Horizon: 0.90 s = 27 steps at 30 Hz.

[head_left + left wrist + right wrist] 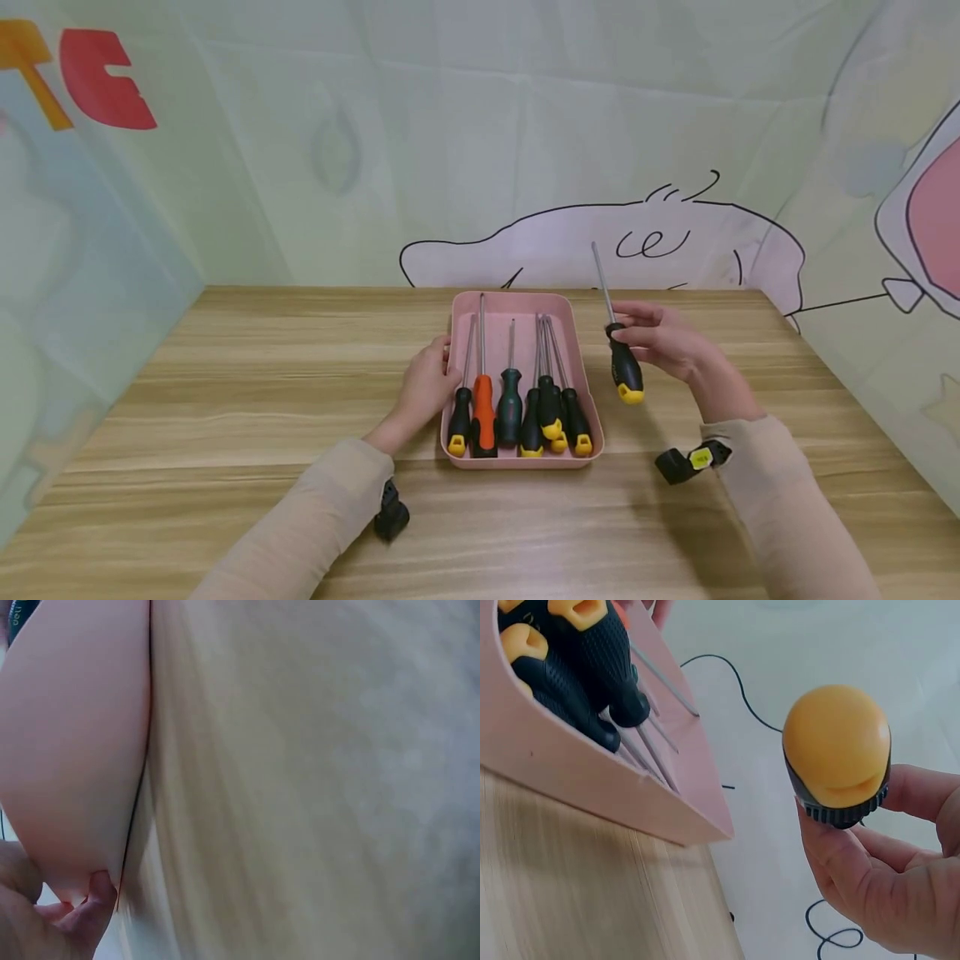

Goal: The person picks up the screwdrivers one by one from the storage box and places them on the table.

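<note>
Wood-grain table (pixel 262 400), printed cloth backdrop (pixel 450 125) behind. Right hand (pixel 667 340) pinches a yellow-ended black screwdriver (pixel 624 365) near the handle's shank end, raised just right of the pink tray (pixel 510 463); left hand (pixel 426 385) grips its left wall, other screwdrivers (pixel 510 408) inside.

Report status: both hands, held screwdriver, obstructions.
Right hand gripping black-and-yellow screwdriver, tip up, right of pink tray. Left hand holding tray's left side. No obstruction seen around held screwdriver.
</note>
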{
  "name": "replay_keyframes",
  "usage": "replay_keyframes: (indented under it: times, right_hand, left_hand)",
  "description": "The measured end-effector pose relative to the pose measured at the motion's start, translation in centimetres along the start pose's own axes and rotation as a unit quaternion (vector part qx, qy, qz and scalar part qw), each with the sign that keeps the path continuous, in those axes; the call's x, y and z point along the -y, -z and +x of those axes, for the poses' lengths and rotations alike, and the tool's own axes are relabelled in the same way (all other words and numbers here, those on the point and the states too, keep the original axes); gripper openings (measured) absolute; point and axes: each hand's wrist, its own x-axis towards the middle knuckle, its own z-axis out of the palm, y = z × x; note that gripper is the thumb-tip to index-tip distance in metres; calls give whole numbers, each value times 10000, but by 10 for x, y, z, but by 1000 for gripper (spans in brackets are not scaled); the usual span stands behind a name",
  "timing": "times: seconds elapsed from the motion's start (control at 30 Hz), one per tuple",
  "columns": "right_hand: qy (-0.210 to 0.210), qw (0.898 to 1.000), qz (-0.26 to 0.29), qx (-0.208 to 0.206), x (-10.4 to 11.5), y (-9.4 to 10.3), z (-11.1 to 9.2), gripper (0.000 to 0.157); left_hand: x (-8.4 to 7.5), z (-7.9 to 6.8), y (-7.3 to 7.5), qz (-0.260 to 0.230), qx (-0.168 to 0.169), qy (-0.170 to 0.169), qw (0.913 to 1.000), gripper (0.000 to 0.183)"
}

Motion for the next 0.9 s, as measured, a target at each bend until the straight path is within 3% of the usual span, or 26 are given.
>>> replay_keyframes:
  times: [0.27, 0.53, 0.9]
  right_hand:
    - [-31, 9969, 790, -4, -9, 18, -7, 32]
    - [-80, 9911, 1311, 217, -18, 27, -9, 39]
    - [-364, 9922, 1192, 74, -35, 38, -8, 37]
  left_hand:
    - [0, 0, 0, -56, 10, -5, 10000, 48]
    - [0, -1, 1, -25, -48, -20, 10000, 48]
    - [-1, -2, 1, -67, -11, 40, 10000, 47]
